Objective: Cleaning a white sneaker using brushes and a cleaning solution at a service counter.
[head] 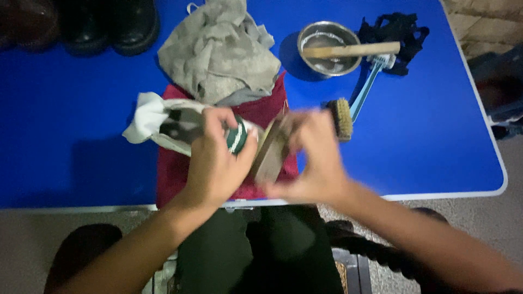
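While left hand (215, 163) fingers wrap a shoe (180, 126), right hand (316, 158) fingers grip a brush (271, 149).

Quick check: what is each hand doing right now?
Left hand: closed on a white and green shoe.
Right hand: closed on a wooden brush, blurred.

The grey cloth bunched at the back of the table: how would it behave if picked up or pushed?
The grey cloth lies crumpled in soft folds, so it would probably droop limply when lifted. It looks light for its bulk. Pushed, it would likely bunch and drag over the red cloth rather than slide cleanly or roll.
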